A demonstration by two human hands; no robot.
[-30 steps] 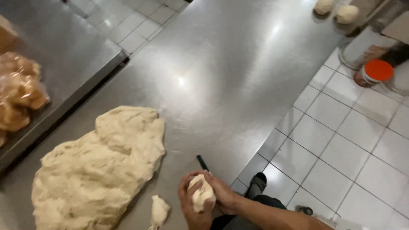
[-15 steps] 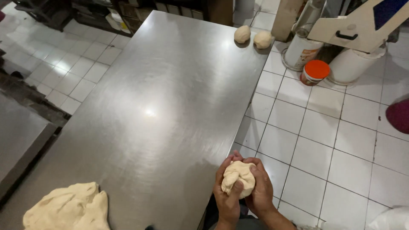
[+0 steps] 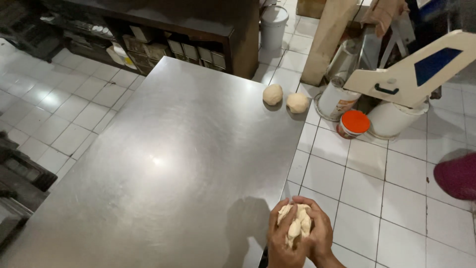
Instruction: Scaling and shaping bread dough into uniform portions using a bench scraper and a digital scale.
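A pale lump of dough (image 3: 296, 224) is pressed between both of my hands at the bottom of the view, just off the near right corner of the steel table (image 3: 173, 159). My left hand (image 3: 280, 241) cups it from the left and my right hand (image 3: 321, 231) wraps it from the right. At the table's far right edge, two round dough balls sit side by side: one (image 3: 272, 94) and the other (image 3: 297, 102).
White tiled floor lies right of the table, with an orange-lidded jar (image 3: 353, 123), a white bucket (image 3: 394, 119) and a tin (image 3: 337, 99). A dark shelf unit (image 3: 163, 34) stands beyond the table. A dark red object (image 3: 458, 175) shows at the right edge.
The view has swung up and to the right, so the big dough mass on the left has left the frame. Both hands keep working the small lump, now squeezed taller between the palms.
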